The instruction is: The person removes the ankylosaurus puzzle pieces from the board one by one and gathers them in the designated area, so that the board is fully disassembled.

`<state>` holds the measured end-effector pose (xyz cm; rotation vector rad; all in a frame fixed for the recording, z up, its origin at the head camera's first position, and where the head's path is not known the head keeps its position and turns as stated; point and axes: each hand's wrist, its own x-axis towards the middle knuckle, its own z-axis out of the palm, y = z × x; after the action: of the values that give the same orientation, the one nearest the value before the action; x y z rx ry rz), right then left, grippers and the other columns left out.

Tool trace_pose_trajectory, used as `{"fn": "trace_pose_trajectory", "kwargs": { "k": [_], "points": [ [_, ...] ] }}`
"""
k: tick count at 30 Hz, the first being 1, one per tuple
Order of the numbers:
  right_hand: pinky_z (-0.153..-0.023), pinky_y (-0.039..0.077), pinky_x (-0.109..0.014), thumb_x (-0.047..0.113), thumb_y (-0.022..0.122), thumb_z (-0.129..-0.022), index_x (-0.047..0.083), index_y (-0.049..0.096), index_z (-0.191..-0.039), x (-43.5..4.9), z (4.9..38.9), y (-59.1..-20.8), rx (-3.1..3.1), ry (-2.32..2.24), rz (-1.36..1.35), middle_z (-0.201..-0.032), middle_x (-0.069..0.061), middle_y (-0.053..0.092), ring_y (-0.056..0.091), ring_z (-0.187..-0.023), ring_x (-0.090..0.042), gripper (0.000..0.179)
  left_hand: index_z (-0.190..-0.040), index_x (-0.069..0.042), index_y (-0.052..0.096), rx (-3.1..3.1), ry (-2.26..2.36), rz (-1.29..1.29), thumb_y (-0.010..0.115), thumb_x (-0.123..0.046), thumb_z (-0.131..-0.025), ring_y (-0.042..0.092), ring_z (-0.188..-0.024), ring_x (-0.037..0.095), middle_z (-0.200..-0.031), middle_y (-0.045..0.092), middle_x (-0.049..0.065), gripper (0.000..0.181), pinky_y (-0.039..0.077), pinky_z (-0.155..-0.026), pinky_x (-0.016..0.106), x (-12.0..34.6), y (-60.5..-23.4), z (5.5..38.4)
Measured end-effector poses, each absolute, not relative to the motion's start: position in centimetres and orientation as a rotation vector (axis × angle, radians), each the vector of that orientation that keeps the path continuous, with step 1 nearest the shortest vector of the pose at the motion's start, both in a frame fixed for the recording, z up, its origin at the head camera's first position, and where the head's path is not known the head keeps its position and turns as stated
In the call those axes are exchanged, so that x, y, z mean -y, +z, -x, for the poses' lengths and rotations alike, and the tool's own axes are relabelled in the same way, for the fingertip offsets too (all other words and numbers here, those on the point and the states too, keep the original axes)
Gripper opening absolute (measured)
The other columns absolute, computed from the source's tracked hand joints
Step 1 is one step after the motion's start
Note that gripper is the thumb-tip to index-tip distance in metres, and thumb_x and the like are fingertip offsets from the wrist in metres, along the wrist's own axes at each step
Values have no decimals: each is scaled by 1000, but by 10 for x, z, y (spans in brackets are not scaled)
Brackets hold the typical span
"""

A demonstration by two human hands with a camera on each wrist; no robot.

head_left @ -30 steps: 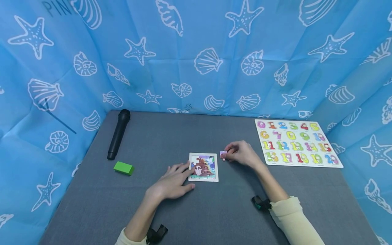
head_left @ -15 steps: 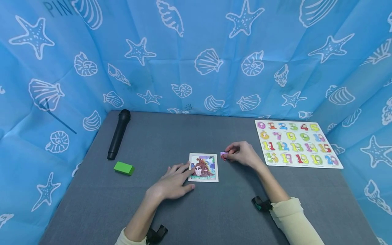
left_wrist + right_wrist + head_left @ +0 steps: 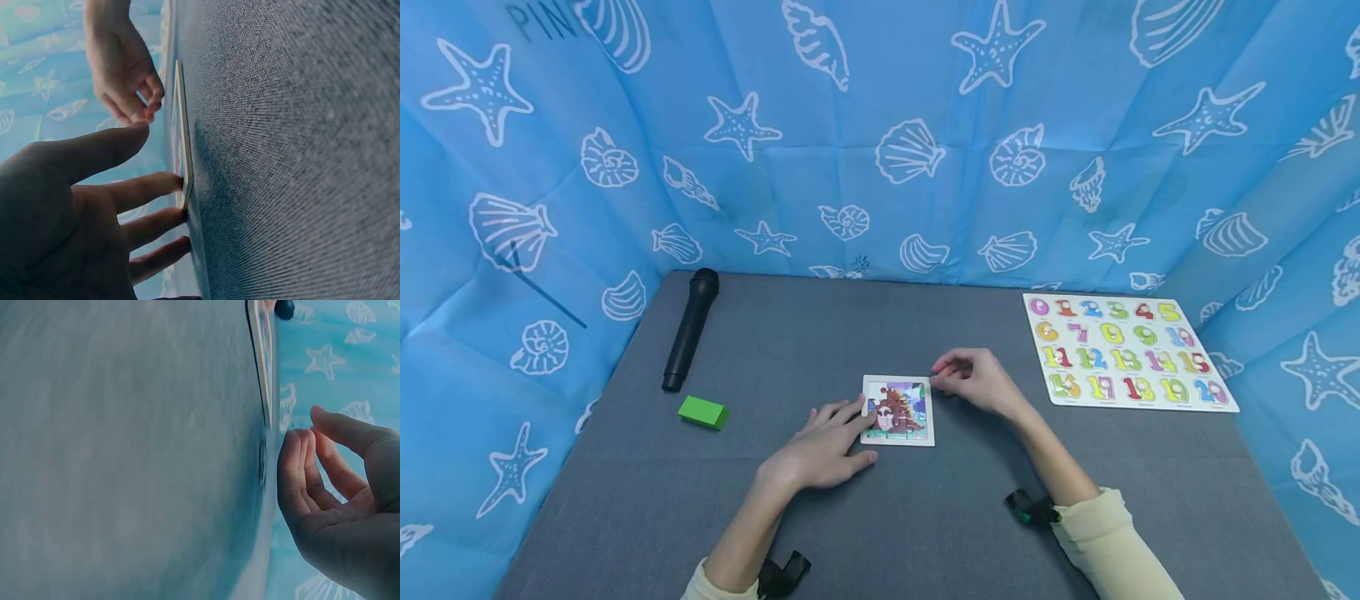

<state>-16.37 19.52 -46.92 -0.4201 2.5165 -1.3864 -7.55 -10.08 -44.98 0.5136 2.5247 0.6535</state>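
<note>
In the head view my left hand (image 3: 822, 447) lies spread beside a small jigsaw puzzle (image 3: 898, 421) in a pale square frame. Its fingertips touch the frame's left edge. At the frame's upper right corner, my right hand (image 3: 976, 379) pinches with thumb and fingers together. A dark sliver of puzzle piece (image 3: 932, 378) shows at the fingertips, the rest hidden. In the right wrist view that hand (image 3: 331, 481) is raised over the table, and a thin flat piece (image 3: 262, 464) lies below it beside the frame.
A board of colourful numbers (image 3: 1131, 352) lies at the back right. On the left are a black microphone (image 3: 691, 329) and a green block (image 3: 703, 412). A blue curtain with shells and starfish (image 3: 850, 150) hangs behind the grey table (image 3: 820, 325).
My right hand has moved slightly left, to the frame's corner. The pink piece earlier visible at its fingertips is no longer seen in the head view. My left hand stays in place.
</note>
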Motion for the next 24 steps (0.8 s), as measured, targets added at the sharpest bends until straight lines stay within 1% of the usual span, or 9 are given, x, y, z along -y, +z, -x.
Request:
{"fn": "trace_pose_trajectory", "kwargs": {
  "k": [5,9,14,17,20,22,24],
  "points": [
    [-68,56,-20,7,78,-98,0,77,-112,-177,161,-469,-2511,-1361,479,-97,-15,77,69,-80,-14,16,-167,-19,46,-2523,641,-503,63,-43,-109,26,-168,35,-181,28,7,65,16,-136,70,100,-450,77],
    [-74,56,-20,6,78,-97,0,78,-115,-162,162,-472,-2504,-1313,551,-99,-13,78,69,-86,-14,18,-167,-19,45,-2520,639,-506,62,-43,-109,25,-168,36,-182,28,7,64,16,-136,70,100,-450,77],
    [-78,56,-22,11,80,-98,2,80,-116,-144,165,-472,-2489,-1228,631,-101,-10,80,69,-88,-11,20,-167,-19,45,-2519,649,-522,63,-42,-109,25,-168,36,-182,28,7,65,16,-136,71,101,-449,77],
    [-71,51,-20,12,79,-98,3,81,-116,-135,168,-472,-2479,-1174,651,-98,-8,80,64,-80,-8,20,-167,-18,45,-2518,654,-537,62,-41,-110,25,-168,36,-182,28,8,64,16,-135,71,102,-449,77],
    [-64,45,-20,12,79,-98,3,82,-116,-130,170,-471,-2486,-1111,670,-93,-7,78,56,-71,-7,20,-167,-17,44,-2515,665,-553,61,-38,-110,25,-168,38,-181,28,10,63,17,-134,74,103,-451,77],
    [-63,42,-20,11,79,-99,4,83,-115,-128,171,-471,-2489,-1084,674,-90,-6,77,52,-69,-8,18,-167,-17,45,-2515,667,-557,61,-38,-110,25,-168,39,-181,28,10,63,17,-134,74,103,-451,77],
    [-65,42,-20,11,79,-99,5,83,-114,-127,173,-472,-2494,-1064,684,-88,-4,74,52,-70,-9,17,-167,-18,45,-2516,661,-553,62,-39,-110,25,-168,38,-181,28,10,63,17,-134,74,103,-451,77]
  ]
}}
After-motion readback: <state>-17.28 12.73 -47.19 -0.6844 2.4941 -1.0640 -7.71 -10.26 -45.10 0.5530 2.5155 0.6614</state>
